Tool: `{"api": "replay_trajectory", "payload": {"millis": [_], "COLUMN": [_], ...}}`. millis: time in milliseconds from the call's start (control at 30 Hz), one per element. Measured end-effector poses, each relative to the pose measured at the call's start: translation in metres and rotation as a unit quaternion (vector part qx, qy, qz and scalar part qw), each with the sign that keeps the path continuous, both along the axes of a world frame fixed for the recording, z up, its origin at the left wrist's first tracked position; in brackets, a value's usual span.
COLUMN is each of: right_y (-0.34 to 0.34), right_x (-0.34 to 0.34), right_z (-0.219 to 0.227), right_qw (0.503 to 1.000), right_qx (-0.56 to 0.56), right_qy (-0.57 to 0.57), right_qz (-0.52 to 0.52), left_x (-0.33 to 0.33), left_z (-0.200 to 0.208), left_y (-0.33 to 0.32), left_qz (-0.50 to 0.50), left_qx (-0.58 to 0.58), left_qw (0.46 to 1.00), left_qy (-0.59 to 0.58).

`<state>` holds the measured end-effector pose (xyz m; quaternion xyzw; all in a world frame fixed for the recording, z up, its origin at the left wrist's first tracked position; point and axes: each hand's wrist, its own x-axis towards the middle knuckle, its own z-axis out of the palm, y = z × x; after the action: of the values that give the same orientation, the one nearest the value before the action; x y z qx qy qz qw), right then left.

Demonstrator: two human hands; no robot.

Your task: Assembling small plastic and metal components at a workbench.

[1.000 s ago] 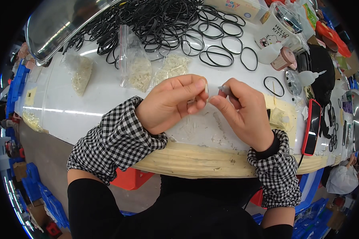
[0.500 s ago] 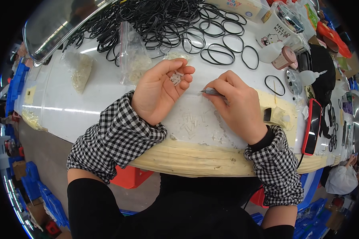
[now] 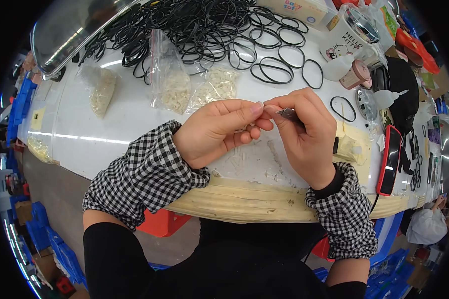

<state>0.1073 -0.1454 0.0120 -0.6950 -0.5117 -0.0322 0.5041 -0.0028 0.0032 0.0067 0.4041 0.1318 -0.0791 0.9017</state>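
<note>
Over the table's near edge, my left hand is closed, its curled fingers around small white plastic pieces that they mostly hide. Its thumb and forefinger pinch together at the tips, touching the fingertips of my right hand. What lies between the fingertips is too small to make out. My right hand is closed on a small grey metal blade, held between thumb and fingers. Below the hands, loose whitish pieces are scattered on the white tabletop.
Behind my hands lie clear bags of pale pieces. A heap of black rubber rings covers the far side, with single rings to its right. At right are a red-framed phone, yellowish paper and a pink container.
My left hand has turned and closed over the white pieces that lay in its open palm. My right hand, with the blade, has risen slightly, and both hands' fingertips now meet.
</note>
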Motion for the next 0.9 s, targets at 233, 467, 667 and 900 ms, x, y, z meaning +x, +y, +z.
{"api": "replay_trajectory", "payload": {"millis": [233, 467, 667, 900], "right_y": [-0.002, -0.004, -0.003, -0.003], "right_x": [-0.005, -0.004, -0.004, -0.004], "right_z": [0.003, 0.005, 0.000, 0.000], "right_qw": [1.000, 1.000, 0.998, 0.995], "right_qx": [0.009, 0.002, 0.017, 0.036], "right_qy": [0.015, -0.016, -0.062, -0.097], "right_qz": [0.003, 0.003, -0.003, 0.001], "left_x": [0.000, 0.001, 0.001, 0.001], "left_z": [0.003, 0.004, 0.004, -0.005], "left_y": [-0.003, -0.002, -0.003, 0.001], "left_qz": [0.015, 0.030, 0.031, 0.011], "left_qx": [0.007, 0.039, 0.044, -0.012], "left_qw": [1.000, 0.999, 0.998, 0.999], "left_qy": [0.005, 0.012, 0.018, -0.030]}}
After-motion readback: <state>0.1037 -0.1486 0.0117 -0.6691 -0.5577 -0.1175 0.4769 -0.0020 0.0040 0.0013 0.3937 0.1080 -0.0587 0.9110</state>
